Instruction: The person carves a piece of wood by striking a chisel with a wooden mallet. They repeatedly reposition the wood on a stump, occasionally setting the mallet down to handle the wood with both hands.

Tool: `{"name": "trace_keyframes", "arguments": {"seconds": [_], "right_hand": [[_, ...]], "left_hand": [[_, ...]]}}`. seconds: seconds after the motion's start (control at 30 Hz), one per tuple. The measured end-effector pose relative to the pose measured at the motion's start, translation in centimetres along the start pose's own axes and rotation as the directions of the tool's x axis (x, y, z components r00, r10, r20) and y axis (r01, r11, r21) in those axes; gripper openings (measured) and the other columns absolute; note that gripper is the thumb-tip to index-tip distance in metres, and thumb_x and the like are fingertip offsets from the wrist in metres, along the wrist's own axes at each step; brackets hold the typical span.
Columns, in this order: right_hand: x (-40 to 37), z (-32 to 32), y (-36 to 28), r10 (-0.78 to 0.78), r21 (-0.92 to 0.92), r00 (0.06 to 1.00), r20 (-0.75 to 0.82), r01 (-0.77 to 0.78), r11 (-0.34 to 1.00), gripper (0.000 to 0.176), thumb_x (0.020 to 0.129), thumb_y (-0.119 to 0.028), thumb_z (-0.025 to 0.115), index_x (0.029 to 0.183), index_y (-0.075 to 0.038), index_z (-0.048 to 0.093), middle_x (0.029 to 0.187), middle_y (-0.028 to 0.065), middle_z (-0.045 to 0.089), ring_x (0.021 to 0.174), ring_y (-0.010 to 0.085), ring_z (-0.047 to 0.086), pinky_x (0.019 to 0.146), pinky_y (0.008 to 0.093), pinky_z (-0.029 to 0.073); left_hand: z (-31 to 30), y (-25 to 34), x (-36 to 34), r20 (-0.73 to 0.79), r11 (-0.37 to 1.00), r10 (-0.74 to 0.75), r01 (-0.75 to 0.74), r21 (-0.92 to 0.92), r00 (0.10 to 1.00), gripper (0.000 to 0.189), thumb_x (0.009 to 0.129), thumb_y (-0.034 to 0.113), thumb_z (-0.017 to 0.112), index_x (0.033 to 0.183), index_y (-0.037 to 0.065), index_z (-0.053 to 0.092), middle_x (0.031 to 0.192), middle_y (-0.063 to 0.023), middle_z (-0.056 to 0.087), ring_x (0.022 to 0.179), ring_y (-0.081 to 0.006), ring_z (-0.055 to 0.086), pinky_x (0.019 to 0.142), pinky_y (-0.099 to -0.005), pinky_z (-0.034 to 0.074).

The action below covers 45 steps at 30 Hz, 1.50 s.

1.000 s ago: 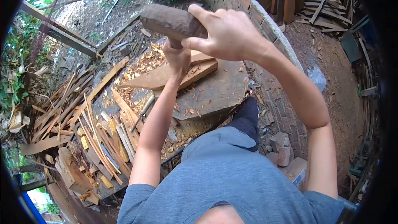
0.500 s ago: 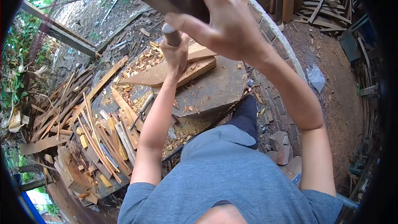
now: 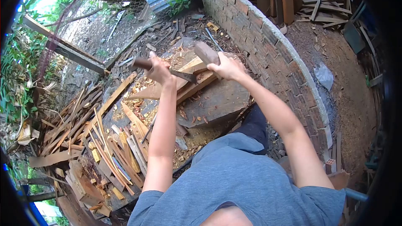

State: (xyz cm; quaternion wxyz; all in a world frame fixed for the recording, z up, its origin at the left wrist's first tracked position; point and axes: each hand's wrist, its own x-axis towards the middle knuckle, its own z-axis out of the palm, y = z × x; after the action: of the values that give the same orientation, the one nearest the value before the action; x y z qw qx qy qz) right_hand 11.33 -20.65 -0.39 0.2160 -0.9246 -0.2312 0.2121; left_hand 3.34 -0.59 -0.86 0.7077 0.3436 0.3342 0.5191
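My left hand (image 3: 160, 71) is closed around the dark wooden handle of a chisel (image 3: 184, 75), whose metal blade points right onto a shaped wooden piece (image 3: 146, 92). That piece lies on a broad wooden block (image 3: 226, 100) with reddish chips on it. My right hand (image 3: 228, 68) grips a wooden mallet (image 3: 206, 52), held just above and right of the blade. The far part of the shaped piece is partly hidden by the blade and my hands.
Wood strips and offcuts (image 3: 119, 150) lie at the left of the block. A curved brick wall (image 3: 268, 37) runs along the right side. Beyond it are a plastic bag (image 3: 323, 76) and stacked boards (image 3: 287, 0). Wire mesh (image 3: 90, 0) stands at the back left.
My right hand has come down with the mallet from high up near the camera. My left hand has moved slightly left and lower, and the chisel now lies slanted with its blade on the wood.
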Motion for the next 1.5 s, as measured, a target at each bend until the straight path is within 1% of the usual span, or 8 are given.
{"name": "trace_keyframes", "arguments": {"seconds": [0.17, 0.23, 0.43, 0.83, 1.03, 1.33, 1.43, 1.5], "right_hand": [[0.5, 2.8, 1.3, -0.01, -0.099, 0.998, -0.059, 0.004, 0.995, 0.075, 0.08, -0.055, 0.058, 0.135, -0.006, 0.041, 0.107, 0.0254, 0.068, 0.104, 0.0405, 0.065, 0.088, 0.0495, 0.049], [0.1, 3.5, 2.0, 0.003, -0.086, 0.998, -0.06, -0.008, 0.996, 0.075, 0.08, -0.054, 0.059, 0.134, -0.006, 0.041, 0.105, 0.0254, 0.068, 0.103, 0.041, 0.065, 0.087, 0.0496, 0.049], [0.1, 3.9, 1.9, -0.062, -0.141, 0.992, -0.108, 0.046, 0.989, 0.071, 0.082, -0.055, 0.059, 0.13, -0.005, 0.041, 0.099, 0.0274, 0.068, 0.096, 0.0437, 0.066, 0.083, 0.0523, 0.05], [0.1, 4.5, 2.2, -0.079, -0.179, 0.979, -0.185, 0.046, 0.983, 0.071, 0.081, -0.055, 0.06, 0.128, -0.005, 0.043, 0.092, 0.0251, 0.07, 0.089, 0.0406, 0.069, 0.078, 0.0507, 0.052], [-0.2, 3.9, 1.7, -0.031, -0.149, 0.992, -0.12, 0.013, 0.989, 0.083, 0.083, -0.057, 0.058, 0.143, -0.006, 0.033, 0.106, 0.0289, 0.066, 0.102, 0.0441, 0.064, 0.088, 0.0523, 0.048], [-0.1, 4.1, 1.8, -0.009, -0.131, 0.996, -0.091, -0.003, 0.991, 0.089, 0.083, -0.06, 0.057, 0.147, -0.004, 0.03, 0.111, 0.0301, 0.065, 0.106, 0.045, 0.062, 0.092, 0.053, 0.046], [0.5, 4.3, 2.4, -0.063, -0.182, 0.982, -0.179, 0.03, 0.983, 0.08, 0.082, -0.056, 0.059, 0.14, -0.004, 0.039, 0.102, 0.0261, 0.068, 0.092, 0.0392, 0.068, 0.082, 0.0488, 0.051], [2.0, 2.7, 2.7, 0.041, 0.147, 0.998, 0.05, -0.048, 0.988, 0.081, 0.077, -0.057, 0.061, 0.135, -0.004, 0.044, 0.113, 0.0274, 0.065, 0.106, 0.0399, 0.064, 0.091, 0.0457, 0.049]], "left_hand": [[-5.1, -0.1, 0.0, -0.036, 0.95, -0.249, 0.238, -0.201, 0.968, 0.033, 0.093, 0.02, 0.065, 0.071, 0.013, 0.042, 0.051, 0.0035, 0.041, 0.037, -0.0068, 0.038, 0.035, -0.0255, 0.034], [-5.5, 0.4, -0.6, -0.012, 0.958, -0.266, 0.263, -0.114, 0.964, 0.03, 0.093, 0.018, 0.064, 0.073, 0.013, 0.043, 0.051, 0.0035, 0.04, 0.037, -0.0071, 0.036, 0.036, -0.0264, 0.032], [-1.3, 3.7, -1.9, 0.397, 0.997, 0.054, -0.072, 0.032, 0.916, 0.023, 0.092, 0.011, 0.063, 0.079, 0.009, 0.044, 0.053, 0.0013, 0.041, 0.038, -0.0084, 0.038, 0.037, -0.0254, 0.033], [1.9, -1.9, -2.4, 0.556, 0.916, 0.267, -0.387, 0.109, 0.788, 0.025, 0.091, 0.013, 0.069, 0.075, 0.006, 0.052, 0.054, 0.0003, 0.049, 0.041, -0.0063, 0.046, 0.037, -0.0214, 0.036], [2.4, -1.3, -5.9, 0.665, 0.793, 0.369, -0.594, 0.139, 0.649, 0.027, 0.088, 0.017, 0.074, 0.07, 0.007, 0.056, 0.059, 0.0054, 0.052, 0.051, -0.0036, 0.048, 0.047, -0.0207, 0.037], [2.5, -1.8, -3.5, 0.64, 0.84, 0.261, -0.497, 0.219, 0.723, 0.026, 0.087, 0.017, 0.075, 0.07, 0.005, 0.059, 0.058, 0.0038, 0.055, 0.053, -0.0042, 0.05, 0.05, -0.0221, 0.038], [2.9, -1.5, -4.3, 0.652, 0.782, 0.317, -0.579, 0.231, 0.689, 0.025, 0.085, 0.018, 0.077, 0.072, 0.005, 0.06, 0.062, 0.0008, 0.059, 0.055, -0.0061, 0.051, 0.051, -0.0248, 0.041], [3.1, -1.8, -4.7, 0.652, 0.8, 0.31, -0.561, 0.215, 0.692, 0.023, 0.085, 0.018, 0.076, 0.075, 0.004, 0.061, 0.063, 0.0001, 0.06, 0.055, -0.0068, 0.052, 0.052, -0.0248, 0.042]]}}
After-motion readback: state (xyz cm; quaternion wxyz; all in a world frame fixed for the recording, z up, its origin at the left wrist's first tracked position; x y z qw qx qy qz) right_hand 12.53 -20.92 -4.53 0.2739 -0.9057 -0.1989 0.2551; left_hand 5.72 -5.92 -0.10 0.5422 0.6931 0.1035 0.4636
